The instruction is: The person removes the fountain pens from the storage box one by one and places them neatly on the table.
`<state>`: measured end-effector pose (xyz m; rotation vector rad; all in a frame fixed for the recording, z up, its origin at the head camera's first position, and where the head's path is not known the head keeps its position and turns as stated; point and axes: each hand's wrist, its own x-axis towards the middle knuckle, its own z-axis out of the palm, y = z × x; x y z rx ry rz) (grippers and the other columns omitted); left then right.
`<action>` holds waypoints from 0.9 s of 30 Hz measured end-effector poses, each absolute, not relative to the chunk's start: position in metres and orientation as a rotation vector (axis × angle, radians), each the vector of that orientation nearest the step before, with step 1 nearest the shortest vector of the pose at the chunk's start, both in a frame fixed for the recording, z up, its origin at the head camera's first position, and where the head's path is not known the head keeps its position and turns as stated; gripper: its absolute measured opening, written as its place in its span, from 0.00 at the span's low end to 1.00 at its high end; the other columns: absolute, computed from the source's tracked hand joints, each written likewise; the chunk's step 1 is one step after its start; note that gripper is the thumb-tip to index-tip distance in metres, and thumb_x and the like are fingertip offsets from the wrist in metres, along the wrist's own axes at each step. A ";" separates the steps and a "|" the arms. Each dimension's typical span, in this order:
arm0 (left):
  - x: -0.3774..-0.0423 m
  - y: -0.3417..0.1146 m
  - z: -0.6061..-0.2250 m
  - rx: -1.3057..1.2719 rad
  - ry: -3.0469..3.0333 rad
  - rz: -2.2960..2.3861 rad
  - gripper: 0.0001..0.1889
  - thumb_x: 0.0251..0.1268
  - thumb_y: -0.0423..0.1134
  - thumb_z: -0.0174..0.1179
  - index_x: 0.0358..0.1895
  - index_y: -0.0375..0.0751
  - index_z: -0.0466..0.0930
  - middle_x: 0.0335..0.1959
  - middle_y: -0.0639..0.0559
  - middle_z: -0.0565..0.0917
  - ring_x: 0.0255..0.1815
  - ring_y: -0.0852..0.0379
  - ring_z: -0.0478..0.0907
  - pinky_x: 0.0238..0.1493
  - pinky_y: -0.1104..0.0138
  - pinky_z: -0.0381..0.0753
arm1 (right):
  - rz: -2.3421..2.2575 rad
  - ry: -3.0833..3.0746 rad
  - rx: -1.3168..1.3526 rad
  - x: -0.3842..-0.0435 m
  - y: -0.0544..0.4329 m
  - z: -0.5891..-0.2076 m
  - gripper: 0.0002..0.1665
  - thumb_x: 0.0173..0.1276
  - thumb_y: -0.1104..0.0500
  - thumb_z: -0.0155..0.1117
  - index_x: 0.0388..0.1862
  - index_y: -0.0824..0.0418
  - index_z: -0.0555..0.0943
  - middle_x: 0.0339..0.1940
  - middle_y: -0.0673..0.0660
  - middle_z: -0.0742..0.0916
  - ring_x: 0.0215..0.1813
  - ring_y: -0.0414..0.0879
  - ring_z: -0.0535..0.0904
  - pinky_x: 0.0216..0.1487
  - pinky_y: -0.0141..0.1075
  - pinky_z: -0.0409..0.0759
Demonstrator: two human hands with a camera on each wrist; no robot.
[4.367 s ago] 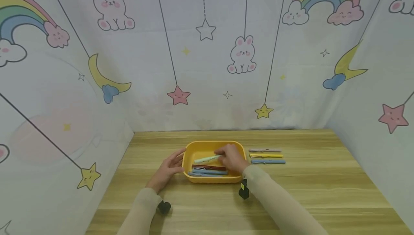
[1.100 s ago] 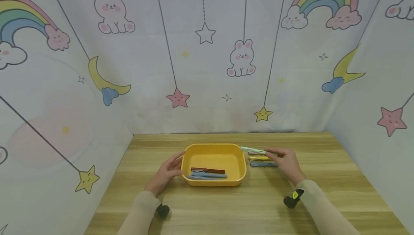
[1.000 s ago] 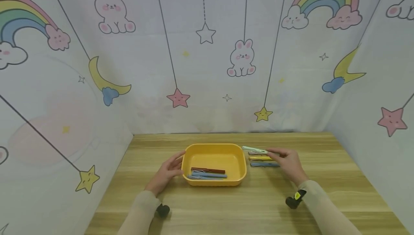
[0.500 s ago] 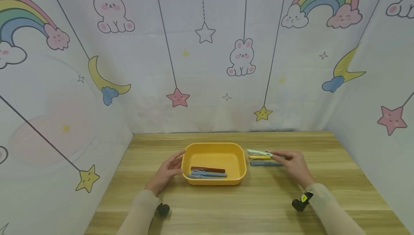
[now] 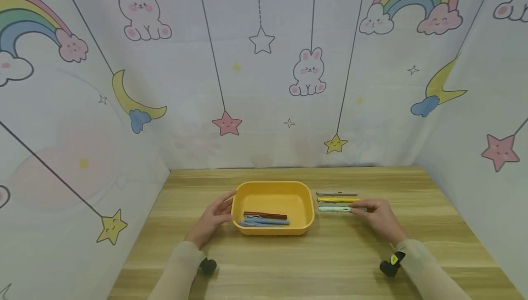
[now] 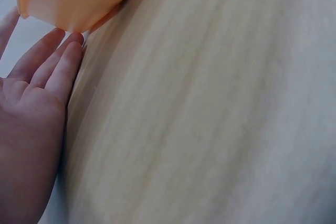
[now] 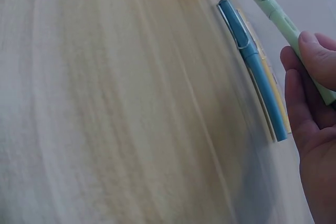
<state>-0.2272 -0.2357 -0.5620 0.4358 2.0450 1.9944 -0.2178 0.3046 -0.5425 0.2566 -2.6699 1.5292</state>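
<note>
My right hand [image 5: 379, 219] pinches a pale green clip pen [image 5: 334, 208] between thumb and fingers, to the right of a yellow plastic bin [image 5: 272, 231]. In the right wrist view, this pen is above a blue pen [image 7: 260, 72] on the table; in the head view it overlaps and mostly hides it. Farther back lie a yellow pen [image 5: 338, 200] and a greyish pen [image 5: 337, 193], side by side. My left hand [image 5: 211, 219] touches the bin's left side with extended fingers. Inside the bin are a dark red pen [image 5: 266, 215] and blue pens [image 5: 270, 221] near its front wall.
The wood-grain table [image 5: 272, 263] reaches back to a fabric wall [image 5: 264, 148] printed with stars, rabbits and rainbows. Similar fabric stands along the left and right sides. A black device is strapped at each wrist.
The right hand has taken the pale green pen out of the bin, carried it right, then drawn it nearer over the blue pen. My left hand stays at the bin.
</note>
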 end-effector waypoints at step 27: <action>-0.228 -0.236 -0.563 0.408 2.046 1.988 0.40 0.71 0.30 0.65 0.83 0.49 0.61 0.83 0.38 0.62 0.82 0.40 0.61 0.72 0.70 0.71 | 1.128 -2.649 0.498 -0.218 0.306 -0.569 0.11 0.59 0.62 0.82 0.40 0.51 0.94 0.43 0.50 0.94 0.47 0.37 0.88 0.48 0.33 0.87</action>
